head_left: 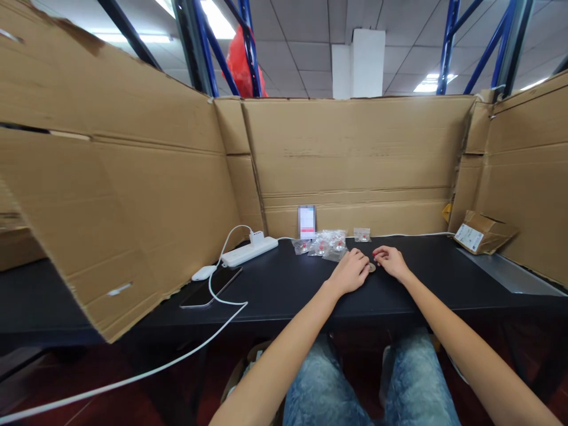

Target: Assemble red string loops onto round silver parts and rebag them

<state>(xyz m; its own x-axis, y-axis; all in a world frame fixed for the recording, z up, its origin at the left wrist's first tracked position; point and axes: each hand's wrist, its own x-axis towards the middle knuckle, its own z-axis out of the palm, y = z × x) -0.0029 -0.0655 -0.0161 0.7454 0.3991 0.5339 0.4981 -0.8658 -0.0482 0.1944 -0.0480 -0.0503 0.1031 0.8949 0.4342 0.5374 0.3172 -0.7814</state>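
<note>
My left hand (pixel 352 272) rests low over the black tabletop with its fingers bent and close together. At its fingertips lies a small tan round piece (pixel 371 268), partly covered by the fingers. My right hand (pixel 391 262) is just to the right, its thumb and fingers pinched around a small red piece (pixel 375 254), too small to make out further. Beyond my left hand sits a pile of small clear plastic bags (pixel 327 241) with red bits inside. One more such bag (pixel 361 235) lies apart, to the right of the pile.
Cardboard walls (pixel 355 154) enclose the black table (pixel 284 290). A lit phone (pixel 306 222) leans at the back. Left are a white power strip (pixel 249 252), a white cable (pixel 226 322) and a dark phone or tablet (pixel 210 288). A small cardboard box (pixel 484 232) stands right.
</note>
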